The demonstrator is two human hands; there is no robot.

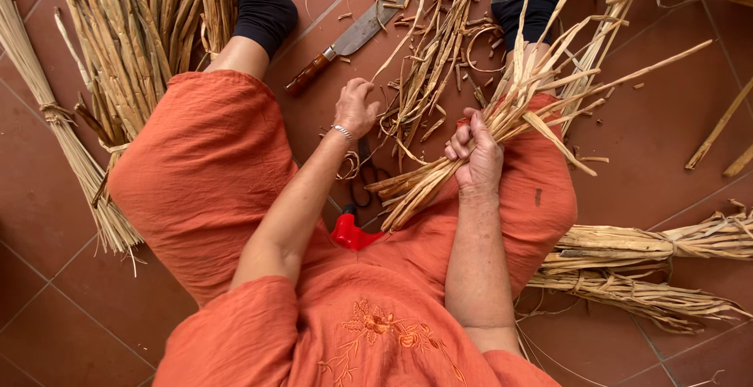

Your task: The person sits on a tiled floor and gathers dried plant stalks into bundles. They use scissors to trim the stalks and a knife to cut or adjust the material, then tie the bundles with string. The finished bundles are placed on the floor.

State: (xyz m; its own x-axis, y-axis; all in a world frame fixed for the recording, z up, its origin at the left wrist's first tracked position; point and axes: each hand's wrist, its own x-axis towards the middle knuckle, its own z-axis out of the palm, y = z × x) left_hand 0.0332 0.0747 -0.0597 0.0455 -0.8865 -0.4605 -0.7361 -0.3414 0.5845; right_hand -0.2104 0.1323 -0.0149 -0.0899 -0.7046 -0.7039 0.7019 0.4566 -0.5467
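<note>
The right hand (473,156) is closed around a bundle of dry reeds (502,116), which fans out toward 1 o'clock over the right knee. The left hand (355,107), fingers curled, picks at loose strands (420,81) just at 9 o'clock of the bundle; whether it pinches one is hard to tell. This looks like sorting or adding strands, and the next move would call for a firm hold on the bundle. A knife (345,42) lies on the floor at 11 o'clock. Scissors (362,179) sit between the knees (red handles partly hidden). Tied sheaves (651,242) at 4 o'clock are cut off.
</note>
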